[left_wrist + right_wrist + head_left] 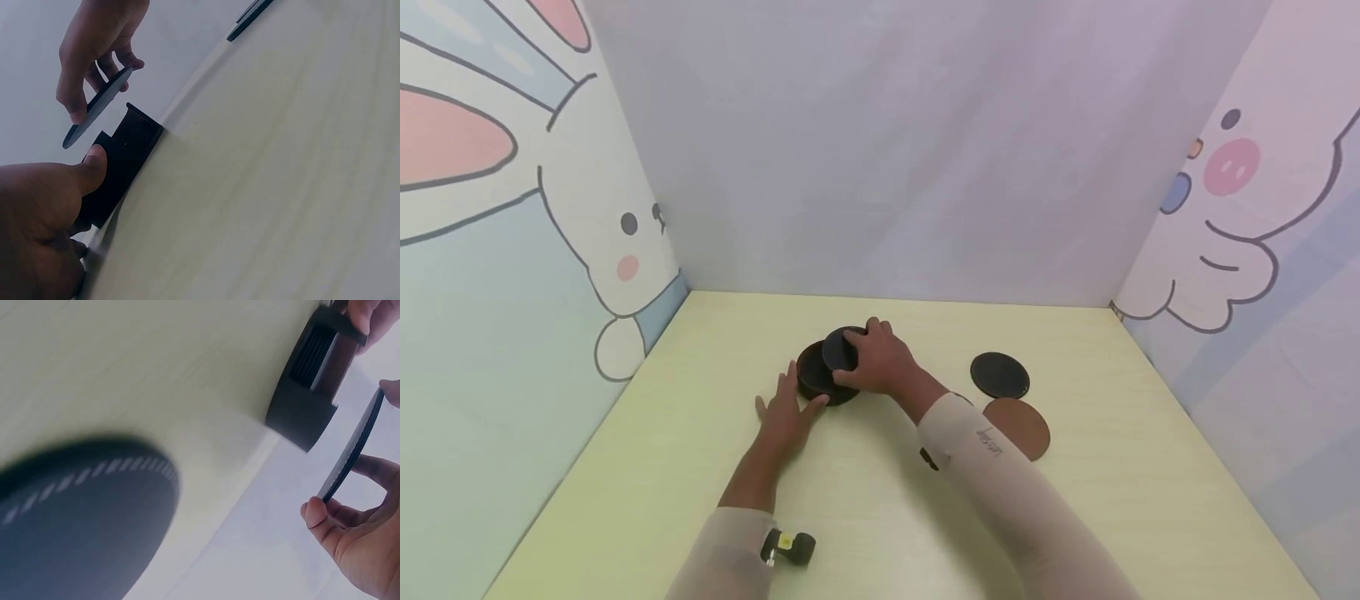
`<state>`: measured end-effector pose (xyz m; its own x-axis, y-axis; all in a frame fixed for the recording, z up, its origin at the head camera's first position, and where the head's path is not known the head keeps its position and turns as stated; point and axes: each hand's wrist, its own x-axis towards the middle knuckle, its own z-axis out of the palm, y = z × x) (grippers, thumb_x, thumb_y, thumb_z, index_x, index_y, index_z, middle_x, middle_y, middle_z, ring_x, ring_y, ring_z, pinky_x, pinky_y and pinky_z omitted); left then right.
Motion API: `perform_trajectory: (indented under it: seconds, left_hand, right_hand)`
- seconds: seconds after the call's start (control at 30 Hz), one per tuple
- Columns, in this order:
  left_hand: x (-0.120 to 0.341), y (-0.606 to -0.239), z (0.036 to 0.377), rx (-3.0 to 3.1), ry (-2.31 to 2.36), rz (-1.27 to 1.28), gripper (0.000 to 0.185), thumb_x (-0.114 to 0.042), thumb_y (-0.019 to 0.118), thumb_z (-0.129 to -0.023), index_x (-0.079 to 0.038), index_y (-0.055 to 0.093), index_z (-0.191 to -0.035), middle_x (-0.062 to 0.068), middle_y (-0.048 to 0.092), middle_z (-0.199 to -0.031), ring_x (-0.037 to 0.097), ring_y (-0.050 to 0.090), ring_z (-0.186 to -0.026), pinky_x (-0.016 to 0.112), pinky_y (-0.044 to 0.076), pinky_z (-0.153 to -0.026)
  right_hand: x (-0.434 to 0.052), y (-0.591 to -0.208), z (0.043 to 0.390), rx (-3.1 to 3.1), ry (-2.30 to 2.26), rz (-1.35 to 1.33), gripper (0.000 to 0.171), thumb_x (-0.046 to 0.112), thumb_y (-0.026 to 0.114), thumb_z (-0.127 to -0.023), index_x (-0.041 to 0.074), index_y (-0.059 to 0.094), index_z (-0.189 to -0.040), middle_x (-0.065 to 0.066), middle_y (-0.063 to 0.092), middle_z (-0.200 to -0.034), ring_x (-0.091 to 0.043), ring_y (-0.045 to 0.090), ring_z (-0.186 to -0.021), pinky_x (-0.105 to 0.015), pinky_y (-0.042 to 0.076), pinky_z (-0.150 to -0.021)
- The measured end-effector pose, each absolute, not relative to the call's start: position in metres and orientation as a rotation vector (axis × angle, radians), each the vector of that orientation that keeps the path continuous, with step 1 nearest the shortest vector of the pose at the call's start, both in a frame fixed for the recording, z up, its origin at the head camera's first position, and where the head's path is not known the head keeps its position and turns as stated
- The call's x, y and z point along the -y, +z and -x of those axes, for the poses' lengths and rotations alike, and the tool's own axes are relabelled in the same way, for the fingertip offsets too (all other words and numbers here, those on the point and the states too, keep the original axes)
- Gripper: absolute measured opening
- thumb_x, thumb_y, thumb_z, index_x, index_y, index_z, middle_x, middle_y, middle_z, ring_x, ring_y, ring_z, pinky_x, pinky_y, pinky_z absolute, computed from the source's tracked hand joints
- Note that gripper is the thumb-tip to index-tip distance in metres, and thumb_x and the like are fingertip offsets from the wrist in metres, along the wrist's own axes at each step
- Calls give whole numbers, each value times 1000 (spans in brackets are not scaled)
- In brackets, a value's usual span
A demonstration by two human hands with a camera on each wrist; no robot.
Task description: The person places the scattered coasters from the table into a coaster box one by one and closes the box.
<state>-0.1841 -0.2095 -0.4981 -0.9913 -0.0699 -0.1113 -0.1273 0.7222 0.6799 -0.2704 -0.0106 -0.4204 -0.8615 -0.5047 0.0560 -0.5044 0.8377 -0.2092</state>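
Through the head camera, I see two bare hands over a pale yellow table (865, 517). The left hand (784, 421) has its fingers spread apart beside a round black coaster holder (811, 385). Its thumb touches the near side, so the hand holds the holder. The right hand (880, 360) pinches a dark round coaster (835, 350), which is tilted over the holder. Off to the right I see a black coaster (1000, 375) lying flat, with a brown coaster (1021, 429) right next to it. The right sleeve (1000, 483) hides part of the brown one. A small black gadget (803, 548) sits at the left cuff. A white bunny picture (617, 258) is on the left wall.

Through the left wrist camera, I see the coaster holder on the table and the left thumb pressing on its wall. Most of the left fingers are hidden, so I cannot tell how they all lie. Above, the right hand has its thumb and fingers on the edge of the dark round coaster. I see a gap between that coaster and the holder.

Through the right wrist camera, I see a big stitched coaster (94, 525), a bit blurry, low on the left. Up at the right, the coaster holder shows a slot with lines inside. The right fingers pinch the dark round coaster, which tilts just beside the holder.
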Motion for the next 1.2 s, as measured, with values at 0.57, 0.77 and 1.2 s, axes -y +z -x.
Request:
perform_trajectory:
  seconds: [0.57,0.77,1.2]
  left_hand:
    - [210,-496,185,-2846,1142,174,96,-46,59,-112,-4,0,-176,27,10,-182,49,9,-170,77,-13,-131]
    - [210,-497,186,-2856,1130,168,94,-41,59,-112,-2,1,-175,26,10,-183,46,7,-171,79,-12,-130]
    - [209,-496,184,-2828,1154,173,97,-45,58,-112,-6,-3,-176,28,8,-183,51,9,-169,74,-18,-131]
  right_hand:
    - [43,-426,260,-2987,-315,857,76,55,70,-89,22,59,-156,-15,60,-134,-28,56,-117,-43,62,-85]
    - [48,-431,261,-2996,-246,846,78,59,68,-91,22,55,-159,-15,60,-140,-29,58,-121,-44,61,-92]
    - [35,-429,263,-3029,-199,857,82,67,62,-98,22,48,-165,-15,51,-161,-37,56,-141,-53,58,-109]
